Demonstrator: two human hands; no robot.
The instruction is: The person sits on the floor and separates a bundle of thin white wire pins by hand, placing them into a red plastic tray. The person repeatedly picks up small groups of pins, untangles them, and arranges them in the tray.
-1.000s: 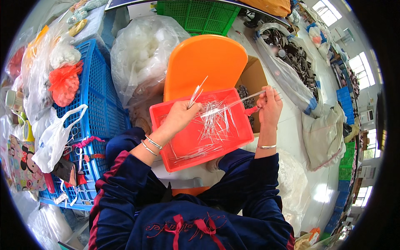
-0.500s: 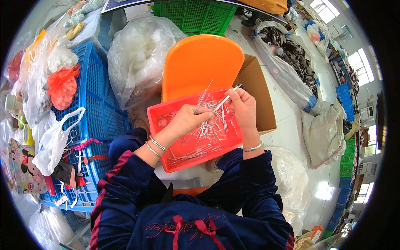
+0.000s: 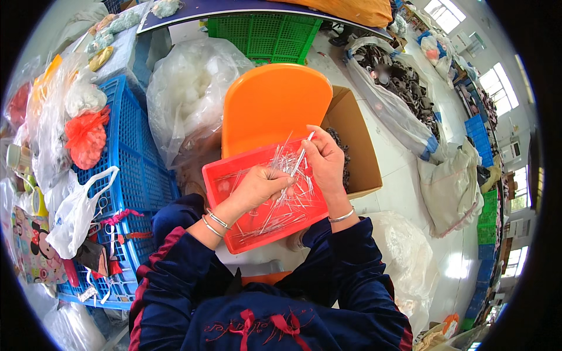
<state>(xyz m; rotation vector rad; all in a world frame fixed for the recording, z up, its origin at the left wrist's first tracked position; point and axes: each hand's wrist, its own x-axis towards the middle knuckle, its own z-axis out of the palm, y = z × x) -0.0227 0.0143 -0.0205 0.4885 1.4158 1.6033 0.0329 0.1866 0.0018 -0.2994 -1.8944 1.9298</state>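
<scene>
A small bundle of thin, straight whitish strips or wires (image 3: 299, 162) slants up and to the right between my hands, over a shallow red tray (image 3: 311, 214). My left hand (image 3: 256, 186) is closed on its lower end, with more thin silvery wires sticking up from the fingers. Higher up, my right hand (image 3: 326, 157) pinches the upper end between thumb and fingertips. Many loose silvery wires (image 3: 275, 223) lie crisscrossed in the tray. The tray is tilted above my lap, at the front of an orange chair (image 3: 275, 108). Whether the strips are metal or plastic I cannot tell.
An open cardboard box (image 3: 363, 149) with dark items stands right of the chair. To the left are a blue crate (image 3: 132, 149) hung with bags and scissors, and a clear bag of white stuffing (image 3: 196, 88). A green crate (image 3: 266, 35) stands behind.
The bundle has turned steeper as my right hand shifted left and slightly down. My left hand has moved left and down. The view has shifted slightly.
</scene>
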